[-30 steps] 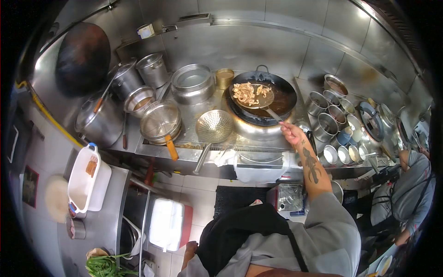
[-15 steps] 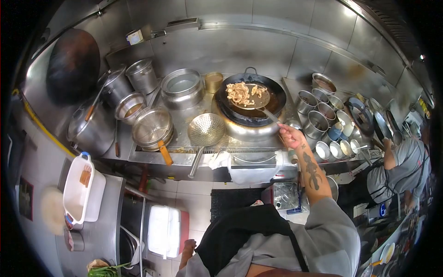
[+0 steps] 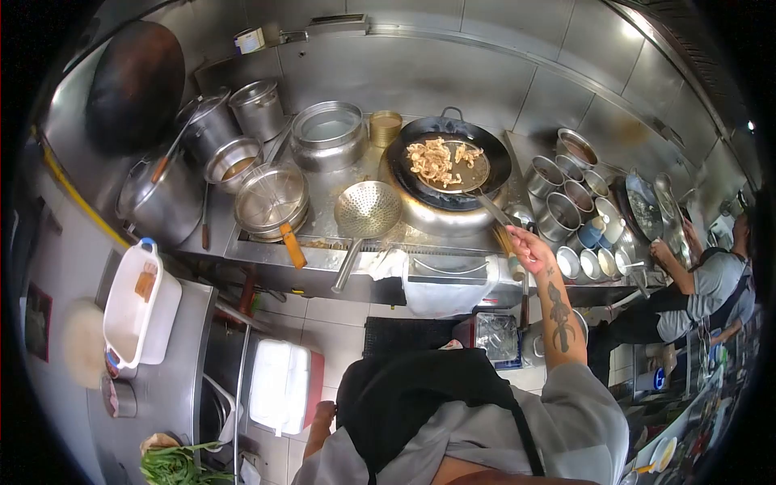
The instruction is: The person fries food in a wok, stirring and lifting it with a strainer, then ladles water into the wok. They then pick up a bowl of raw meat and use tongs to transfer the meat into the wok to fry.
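Observation:
My right hand (image 3: 529, 249), at the end of an outstretched arm, is closed around the long metal handle of a skimmer (image 3: 480, 179). The skimmer's round, flat head lies within the black wok (image 3: 404, 132), loaded with fried, light-brown pieces of food (image 3: 432, 162). Dark liquid shows in the wok around it. Low by my side, my left hand (image 3: 325, 410) is partly covered by the black apron (image 3: 412, 404), its fingers hidden. Left of the wok, a perforated ladle (image 3: 368, 208) rests on the stovetop, its handle jutting over the front edge.
Beside the ladle sit strainers with a wooden handle (image 3: 293, 245) and a large water pot (image 3: 327, 145). Metal seasoning containers (image 3: 559, 214) crowd the right. A white cloth (image 3: 449, 295) hangs in front. Another person (image 3: 695, 295) works at far right. A cool box (image 3: 283, 386) stands on the floor.
The view has shifted slightly. My right hand has drawn back a little along with the skimmer. My left hand has moved in behind the apron's edge. The other person has changed posture.

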Motion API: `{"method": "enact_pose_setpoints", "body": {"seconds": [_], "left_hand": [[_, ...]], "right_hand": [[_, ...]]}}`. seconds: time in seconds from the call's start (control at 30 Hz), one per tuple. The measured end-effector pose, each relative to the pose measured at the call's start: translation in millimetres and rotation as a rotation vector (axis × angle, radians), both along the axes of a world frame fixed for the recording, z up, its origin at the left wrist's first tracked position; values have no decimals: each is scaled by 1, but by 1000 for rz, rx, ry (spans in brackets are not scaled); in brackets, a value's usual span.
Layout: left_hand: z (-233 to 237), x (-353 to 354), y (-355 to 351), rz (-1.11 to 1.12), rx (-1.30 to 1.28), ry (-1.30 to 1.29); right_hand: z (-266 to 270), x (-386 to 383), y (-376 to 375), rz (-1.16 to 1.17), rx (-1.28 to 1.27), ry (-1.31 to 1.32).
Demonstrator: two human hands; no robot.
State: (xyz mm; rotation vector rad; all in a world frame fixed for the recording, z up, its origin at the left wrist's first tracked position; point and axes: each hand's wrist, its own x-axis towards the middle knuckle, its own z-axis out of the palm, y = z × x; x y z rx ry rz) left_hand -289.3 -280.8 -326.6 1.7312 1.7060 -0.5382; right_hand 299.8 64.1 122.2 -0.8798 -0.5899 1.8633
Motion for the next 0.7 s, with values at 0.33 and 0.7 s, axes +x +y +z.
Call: {"method": "enact_pose_setpoints", "body": {"seconds": [0.33, 0.7], "left_hand": [[61, 4, -14, -25, 222, -111], [51, 0, -33, -35, 35, -47]], "right_hand": [[40, -43, -18, 169, 28, -222], [-10, -154, -2, 128, 263, -930]]}}
